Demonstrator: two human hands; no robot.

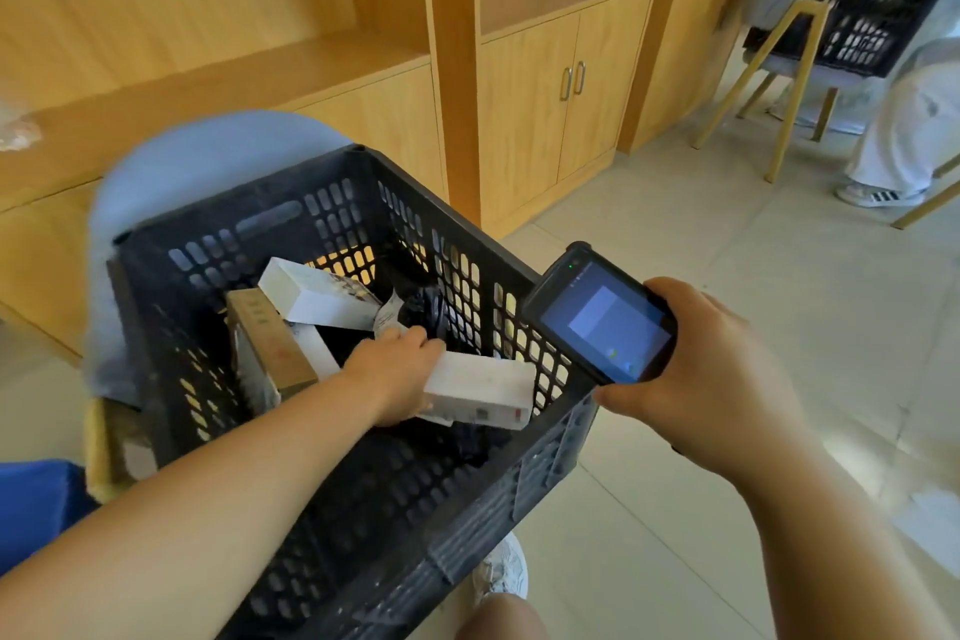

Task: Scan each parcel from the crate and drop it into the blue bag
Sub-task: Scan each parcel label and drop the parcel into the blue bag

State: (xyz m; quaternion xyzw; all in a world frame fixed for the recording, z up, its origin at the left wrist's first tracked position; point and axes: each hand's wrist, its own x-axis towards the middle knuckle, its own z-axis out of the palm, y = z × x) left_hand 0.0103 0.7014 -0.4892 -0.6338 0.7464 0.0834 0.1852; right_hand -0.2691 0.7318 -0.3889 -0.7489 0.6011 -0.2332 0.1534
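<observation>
Your left hand (397, 374) is down inside the black crate (467, 525). Its fingers (421, 335) curl over the top edge of a long white box (483, 387), gripping it at its left end. The box lies tilted against the crate's right wall, and the rest of it sticks out to the right of your hand. Just beyond your fingers are a dark wrapped parcel (426, 309), another white box (317, 294) and a brown box (267, 343). Your right hand (711, 379) grips the scanner (602, 322) just outside the crate's right rim, with the screen facing you. The blue bag (36, 499) shows at the lower left, beside the crate.
</observation>
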